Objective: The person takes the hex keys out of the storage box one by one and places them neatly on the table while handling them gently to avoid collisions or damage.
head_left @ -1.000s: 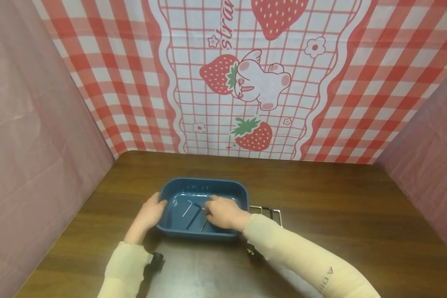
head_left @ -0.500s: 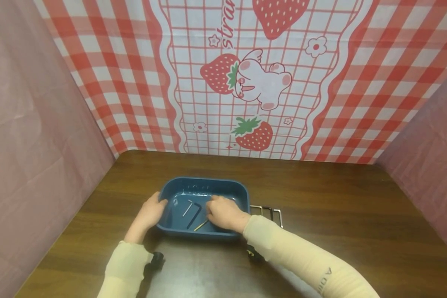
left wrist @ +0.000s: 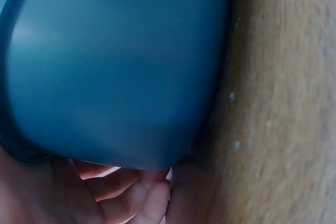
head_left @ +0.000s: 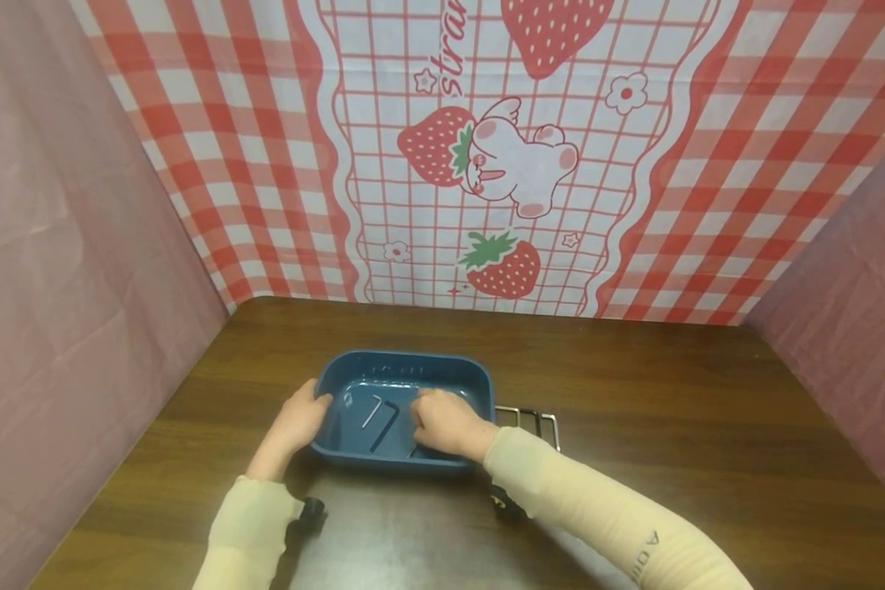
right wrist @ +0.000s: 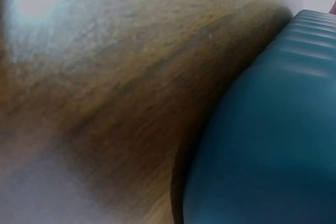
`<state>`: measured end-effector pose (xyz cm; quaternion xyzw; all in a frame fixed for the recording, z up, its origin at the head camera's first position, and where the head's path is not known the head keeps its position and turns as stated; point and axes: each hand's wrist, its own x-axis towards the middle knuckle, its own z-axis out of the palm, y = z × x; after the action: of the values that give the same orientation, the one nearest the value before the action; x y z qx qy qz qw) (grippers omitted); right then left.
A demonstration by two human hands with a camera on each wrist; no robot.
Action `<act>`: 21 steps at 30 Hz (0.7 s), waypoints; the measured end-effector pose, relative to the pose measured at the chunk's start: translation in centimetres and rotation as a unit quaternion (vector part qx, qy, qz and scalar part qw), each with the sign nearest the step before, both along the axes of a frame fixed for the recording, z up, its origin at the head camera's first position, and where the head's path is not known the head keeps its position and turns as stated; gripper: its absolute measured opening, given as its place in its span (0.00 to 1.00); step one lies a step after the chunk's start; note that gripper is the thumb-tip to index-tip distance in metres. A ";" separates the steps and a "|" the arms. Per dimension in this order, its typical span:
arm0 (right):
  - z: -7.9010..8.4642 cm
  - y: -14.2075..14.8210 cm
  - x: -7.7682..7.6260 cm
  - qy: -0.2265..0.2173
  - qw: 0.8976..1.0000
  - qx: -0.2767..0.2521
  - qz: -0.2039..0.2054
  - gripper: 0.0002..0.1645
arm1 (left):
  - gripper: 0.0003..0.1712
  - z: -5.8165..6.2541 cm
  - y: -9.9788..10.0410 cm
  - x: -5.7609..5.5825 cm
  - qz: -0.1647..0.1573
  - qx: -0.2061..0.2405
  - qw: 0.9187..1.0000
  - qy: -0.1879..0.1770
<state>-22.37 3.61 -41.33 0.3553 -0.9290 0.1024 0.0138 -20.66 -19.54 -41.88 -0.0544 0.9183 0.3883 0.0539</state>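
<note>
A blue plastic bin [head_left: 372,461] stands on the table. My left hand [head_left: 302,416] grips its left end, thumb over the rim and fingers [left wrist: 118,195] against the outside, as the left wrist view shows. Inside on the floor lie a small silver hex key [head_left: 372,412] and a longer black hex key [head_left: 386,428]. To the right of these, my right hand [head_left: 448,422] reaches down into the bin with fingers curled, pinching a brass-coloured hex key that is almost wholly hidden; only a short end shows below the fingers. The right wrist view holds just the bin's outer wall [right wrist: 268,145].
Right of the bin, several bent hex keys lie on the wooden table [head_left: 671,426], among them a black one [head_left: 537,424] and a silver one [head_left: 556,434]; my right forearm partly covers them. A red checked strawberry cloth [head_left: 487,164] hangs behind, pink cloth at both sides.
The brass-coloured hex key swung out below my right fingers, then mostly vanished behind the hand. The right hand shifted slightly right; my left hand stays on the bin.
</note>
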 end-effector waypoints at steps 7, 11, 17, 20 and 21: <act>-0.3 -0.1 -0.1 0.001 0.998 -0.015 -0.055 0.06 | 0.26 0.1 0.1 -0.1 -0.002 -0.003 1.000 0.001; 0.0 0.0 -0.2 0.000 0.996 -0.005 -0.086 0.05 | 0.26 0.2 0.1 -0.1 -0.003 -0.005 1.000 0.001; 0.3 0.3 -0.5 -0.032 0.994 -0.038 -0.098 0.03 | 0.26 0.2 0.1 0.0 -0.004 -0.004 1.000 0.000; 0.4 0.4 -0.6 -0.040 0.993 -0.053 -0.094 0.02 | 0.26 0.1 0.1 0.0 -0.004 -0.003 1.000 0.001; 0.4 0.5 -0.6 -0.043 0.993 -0.055 -0.093 0.02 | 0.26 0.1 0.1 0.0 -0.003 -0.002 1.000 0.000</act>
<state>-22.98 4.08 -40.95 0.2610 -0.9508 0.1670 0.0034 -20.63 -19.48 -41.79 -0.0514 0.9195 0.3859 0.0548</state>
